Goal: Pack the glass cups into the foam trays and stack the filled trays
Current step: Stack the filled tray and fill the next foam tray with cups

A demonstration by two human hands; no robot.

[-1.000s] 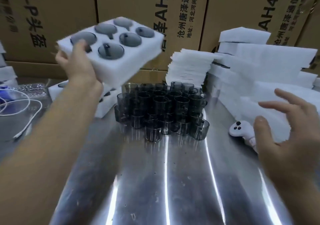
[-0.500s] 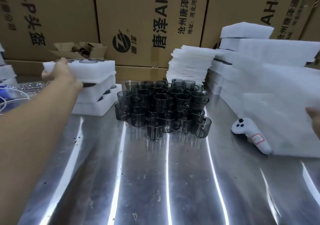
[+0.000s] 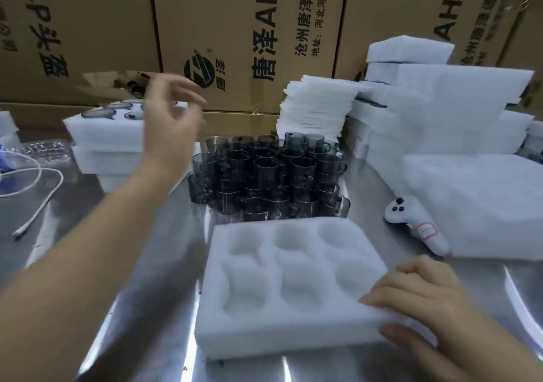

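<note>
Grip first: our right hand [image 3: 423, 302] pinches the 4 o'clock corner of the empty foam tray [image 3: 264, 337], thumb against the side wall and fingers curled over the top. Our left hand [image 3: 173, 123] hangs in the air towards 11 o'clock, fingers loose and spread, holding nothing; it is blurred. The tray lies flat on the steel table [image 3: 141, 308] in front of us at 6 o'clock, all six pockets bare.

The glass cups [image 3: 270, 176] stand crowded together at 12 o'clock, the nearest row just beside the tray's far edge. We judge that the main risk: a forward shove of the tray would knock that row, and on slick steel the cups could slide or topple into each other. Foam this light may also skid if we press a cup in one-handed.

At 10 o'clock the stack of filled trays [image 3: 102, 143] sits near the left hand; a careless sweep of the arm could clip its top tray. The white controller [image 3: 411, 223] at 2 o'clock could be nudged by our right arm.
</note>
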